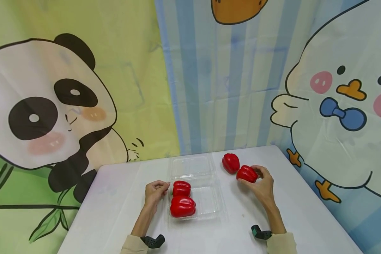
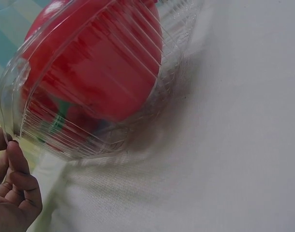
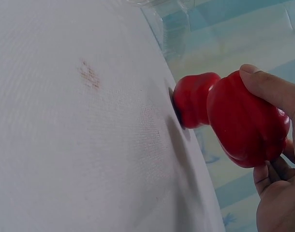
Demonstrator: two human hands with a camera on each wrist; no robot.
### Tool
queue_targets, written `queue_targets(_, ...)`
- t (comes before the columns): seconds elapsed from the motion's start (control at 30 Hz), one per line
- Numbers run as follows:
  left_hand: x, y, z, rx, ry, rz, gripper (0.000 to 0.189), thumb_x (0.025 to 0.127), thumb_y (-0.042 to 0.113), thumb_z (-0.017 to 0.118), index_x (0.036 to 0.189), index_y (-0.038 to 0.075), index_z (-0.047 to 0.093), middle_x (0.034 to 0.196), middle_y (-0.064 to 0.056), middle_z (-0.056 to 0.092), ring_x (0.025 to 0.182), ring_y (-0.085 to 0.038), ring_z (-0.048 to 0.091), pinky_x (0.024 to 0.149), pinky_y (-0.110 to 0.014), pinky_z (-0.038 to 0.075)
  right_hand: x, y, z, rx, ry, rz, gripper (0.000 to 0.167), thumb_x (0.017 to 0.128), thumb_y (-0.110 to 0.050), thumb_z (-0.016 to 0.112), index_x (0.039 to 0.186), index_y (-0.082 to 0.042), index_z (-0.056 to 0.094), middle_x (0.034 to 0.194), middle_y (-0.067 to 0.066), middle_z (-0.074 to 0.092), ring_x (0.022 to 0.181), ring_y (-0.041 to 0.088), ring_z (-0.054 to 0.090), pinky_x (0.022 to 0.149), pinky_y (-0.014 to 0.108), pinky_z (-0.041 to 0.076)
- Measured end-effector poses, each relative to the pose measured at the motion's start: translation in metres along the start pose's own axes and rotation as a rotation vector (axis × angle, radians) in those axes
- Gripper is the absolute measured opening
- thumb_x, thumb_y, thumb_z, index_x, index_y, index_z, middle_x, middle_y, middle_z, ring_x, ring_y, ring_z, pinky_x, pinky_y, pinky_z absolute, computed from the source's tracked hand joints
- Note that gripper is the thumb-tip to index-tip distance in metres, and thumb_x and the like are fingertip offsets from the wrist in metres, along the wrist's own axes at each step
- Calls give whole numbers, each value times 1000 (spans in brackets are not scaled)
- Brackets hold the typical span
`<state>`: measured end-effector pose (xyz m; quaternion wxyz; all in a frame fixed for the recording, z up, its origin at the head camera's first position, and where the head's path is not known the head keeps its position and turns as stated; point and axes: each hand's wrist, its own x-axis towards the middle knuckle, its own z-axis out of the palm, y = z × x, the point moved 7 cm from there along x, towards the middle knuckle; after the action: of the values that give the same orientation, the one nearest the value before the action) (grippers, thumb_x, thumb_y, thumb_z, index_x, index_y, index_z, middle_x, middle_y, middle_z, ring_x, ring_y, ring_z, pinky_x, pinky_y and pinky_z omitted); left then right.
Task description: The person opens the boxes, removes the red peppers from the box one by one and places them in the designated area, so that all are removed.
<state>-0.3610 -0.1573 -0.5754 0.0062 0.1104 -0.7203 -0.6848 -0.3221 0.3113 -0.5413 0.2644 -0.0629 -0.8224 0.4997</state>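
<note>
Holding a shiny, bumpy red pepper [image 1: 246,174] in the right hand [image 1: 262,184], toward the counter's [image 1: 120,194] far right corner, left hand [image 1: 155,193] pinching a clear, ridged plastic box [image 1: 206,199]

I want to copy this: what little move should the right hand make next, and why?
Perhaps bring the held pepper over the clear box: the right hand grips it, two peppers sit in the box's left side, and its right side looks bare.

White tabletop [image 1: 114,197], cartoon backdrop [image 1: 206,88] — panda [image 1: 60,120] left, bow-tied bird [image 1: 346,148] right
</note>
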Motion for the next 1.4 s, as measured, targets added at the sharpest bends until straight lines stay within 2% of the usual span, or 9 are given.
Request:
queue_targets(0.5,3,4,2,-1,16,16,17,96,11,83,93,-5,78,69,0,71,61,-10,60,58,-20,50,7,5,-4,-14,11,28,77,80,-19,100,145,-7,61,143,15,66,122,27,60,91,3,41)
queue_targets(0.97,3,6,1,0,7,24,21,97,14,84,95,-6,78,69,1,71,62,-9,60,59,-19,51,6,11,-7,18,23,54,76,81,-20,98,146,-5,60,144,18,65,124,30,59,88,1,41)
queue_targets(1.4,-1,1,1,-3,9,-1,20,96,14,84,96,-5,78,72,0,73,63,-11,61,60,-20,52,4,20,-7,4,33,75,76,81,-16,98,145,-3,60,143,21,65,124,32,59,87,-2,38)
